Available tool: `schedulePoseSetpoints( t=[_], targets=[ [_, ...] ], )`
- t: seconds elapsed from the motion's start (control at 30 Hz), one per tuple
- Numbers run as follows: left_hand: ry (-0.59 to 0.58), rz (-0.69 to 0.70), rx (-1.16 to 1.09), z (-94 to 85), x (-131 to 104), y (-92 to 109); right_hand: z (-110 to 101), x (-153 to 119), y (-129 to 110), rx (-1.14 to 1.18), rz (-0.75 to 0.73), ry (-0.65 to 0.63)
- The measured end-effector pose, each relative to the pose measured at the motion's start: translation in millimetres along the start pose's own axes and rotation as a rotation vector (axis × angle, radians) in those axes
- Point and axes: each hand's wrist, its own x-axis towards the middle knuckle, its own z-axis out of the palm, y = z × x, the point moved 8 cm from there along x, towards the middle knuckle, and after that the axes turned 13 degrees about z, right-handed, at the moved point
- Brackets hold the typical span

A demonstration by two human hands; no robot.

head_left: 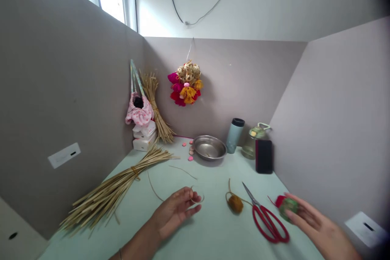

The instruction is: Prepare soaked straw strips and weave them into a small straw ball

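Between the fingertips of my left hand [179,209], a thin straw strip [198,201] bends into a small loop. My right hand [310,219], at the right edge of the table, closes on a small round green bundle [288,208]; its exact kind is blurred. Red yarn [279,200] sits against the bundle, one loose end pointing left. Just left of that hand lie red-handled scissors [269,224], blades toward the back. Beside them rests a small mustard yarn ball [235,204], its tail reaching under or along the scissors.
A tied straw bundle [122,185] lies at left; another straw bundle [156,109] leans in the corner. Along the back stand a steel bowl [210,148], a tumbler [234,137], a glass jug [249,148] and a phone [264,157]. A tasselled ornament [186,83] hangs above.
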Motion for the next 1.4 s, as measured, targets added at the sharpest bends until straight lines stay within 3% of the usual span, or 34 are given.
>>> schedulePoseSetpoints(
  t=[0.07,0.2,0.3,0.4,0.53,0.73,1.0,1.4],
  targets=[
    [-0.034,0.005,0.007,1.7,-2.3,0.7,28.7,-20.3,-13.9,0.178,0.144,-0.236],
    [-0.13,-0.032,0.049,4.1,-3.8,-0.7,82.9,-67.9,-64.8,0.37,0.101,-0.471],
    [-0.227,-0.051,0.119,5.3,-3.3,0.1,119.1,-86.4,-92.6,0.393,0.051,-0.634],
    [-0.258,-0.029,0.182,3.4,-1.2,4.5,140.8,-91.5,-110.1,0.387,0.021,-0.712],
    [-0.273,-0.02,0.223,3.0,-0.7,4.8,161.3,-97.8,-122.5,0.397,0.0,-0.716],
    [-0.26,-0.043,0.345,-2.6,-1.4,-8.0,181.6,-109.4,-117.8,0.385,-0.034,-0.638],
    [-0.222,0.03,0.397,-5.4,3.7,1.7,184.0,-114.6,-102.8,0.57,0.086,-0.634],
    [-0.238,0.04,0.471,-4.8,4.1,-0.6,216.3,-123.3,-80.4,0.883,0.355,-0.796]
  ],
)
